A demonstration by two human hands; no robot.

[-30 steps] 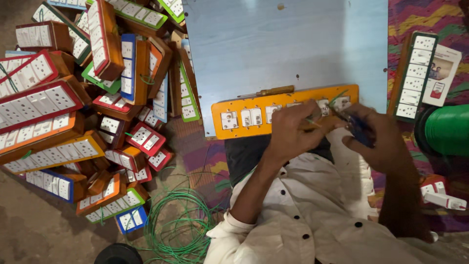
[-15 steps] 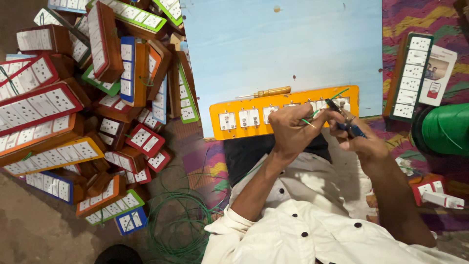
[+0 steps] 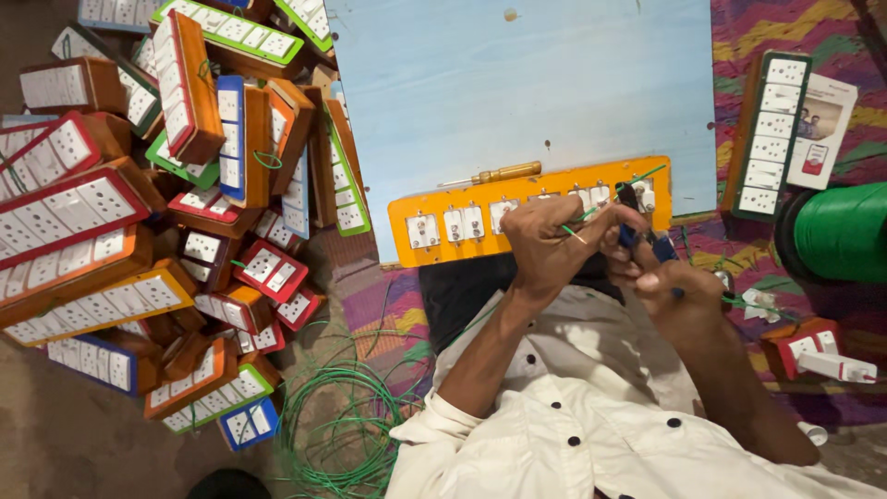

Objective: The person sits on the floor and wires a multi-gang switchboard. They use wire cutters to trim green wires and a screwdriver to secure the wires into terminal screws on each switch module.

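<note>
- Orange switch-and-socket board [image 3: 462, 222]: flat at the near edge of the pale blue tabletop [image 3: 517, 83], long axis left to right, directly ahead of both hands; right end partly hidden behind them.
- Left hand [image 3: 545, 245]: closed, fingers pinching a thin green wire [image 3: 591, 214] that slants up and to the right over the board's right end.
- Right hand [image 3: 679, 296]: closed round blue-handled pliers [image 3: 651, 242], nose pointing up and away toward the pinched wire; whether the nose touches the wire not discernible.
- Relation of note: wire between the two hands, just above the board's right third; left hand nearer the board's middle, right hand nearer its right end and a little lower in view.
- Yellow-handled screwdriver [image 3: 494, 174]: on the tabletop just beyond the board, parallel to its long axis, clear of both hands.
- Heap of finished switch boards [image 3: 139, 203]: piled on the floor, well to the left.
- Loose green wire coil [image 3: 337, 430]: on the floor beside the left elbow.
- Green wire spool [image 3: 845, 231]: at far right.
</note>
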